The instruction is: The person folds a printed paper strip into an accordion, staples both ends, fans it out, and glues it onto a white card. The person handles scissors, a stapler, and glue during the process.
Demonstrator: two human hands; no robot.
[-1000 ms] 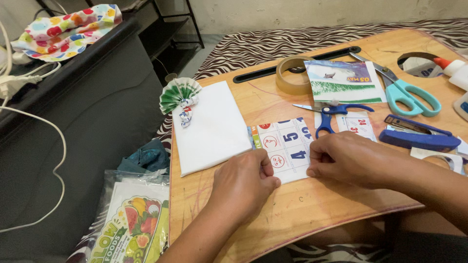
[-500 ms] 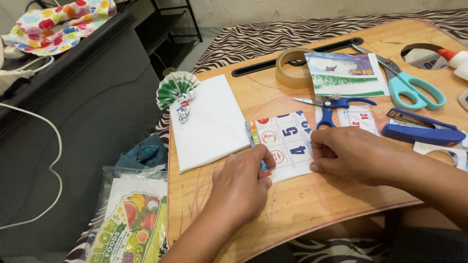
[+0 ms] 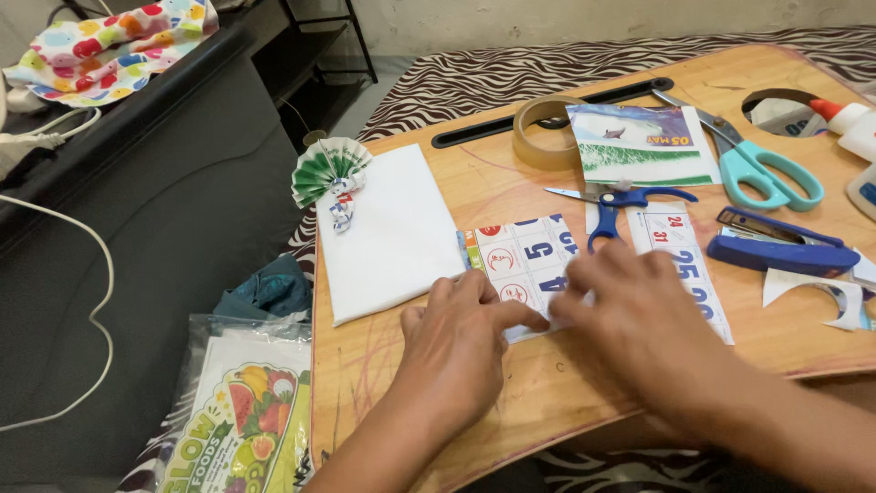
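Note:
A small calendar sheet point(image 3: 522, 256) with blue numbers in a grid lies near the front of the wooden lap table point(image 3: 511, 187). My left hand point(image 3: 456, 342) presses down on its lower left part, fingertips pinching the paper's near edge. My right hand point(image 3: 639, 329), blurred, covers the sheet's right side and touches it. A second calendar strip point(image 3: 689, 265) lies just right of it. Whether the sheet is folded under the hands is hidden.
A white folded paper point(image 3: 388, 233) and a green paper fan point(image 3: 330, 169) lie at left. Behind are a tape roll point(image 3: 538, 132), a picture card point(image 3: 643, 144), small blue scissors point(image 3: 616, 203), teal scissors point(image 3: 762, 173), a blue stapler point(image 3: 780, 246), a glue bottle point(image 3: 849, 123). A fruit-printed bag point(image 3: 242, 420) sits off the table.
My right hand slid left and nearer over the calendar sheet, uncovering the second strip. My left hand shifted its fingertips right along the sheet's near edge.

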